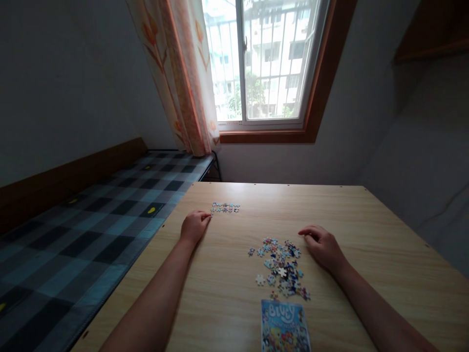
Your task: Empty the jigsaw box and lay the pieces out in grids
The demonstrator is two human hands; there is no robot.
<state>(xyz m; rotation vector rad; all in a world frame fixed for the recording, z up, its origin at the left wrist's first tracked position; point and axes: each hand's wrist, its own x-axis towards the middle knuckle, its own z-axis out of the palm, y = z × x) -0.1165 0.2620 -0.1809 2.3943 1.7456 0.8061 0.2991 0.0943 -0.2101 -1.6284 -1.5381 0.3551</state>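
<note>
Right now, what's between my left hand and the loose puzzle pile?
Only bare table; head view shows nothing else between left hand and loose puzzle pile.

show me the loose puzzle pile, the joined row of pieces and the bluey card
loose puzzle pile (282, 271), head view, middle of the heap
joined row of pieces (225, 209), head view, centre of the strip
bluey card (285, 326), head view, middle of its printed face

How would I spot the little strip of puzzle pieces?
Start at the pale wooden table below the window. Near its far left side, just past the fingertips of the left hand, lies a short flat row of puzzle pieces. Unlike the loose pile by the right hand, it is a neat thin line.
</note>
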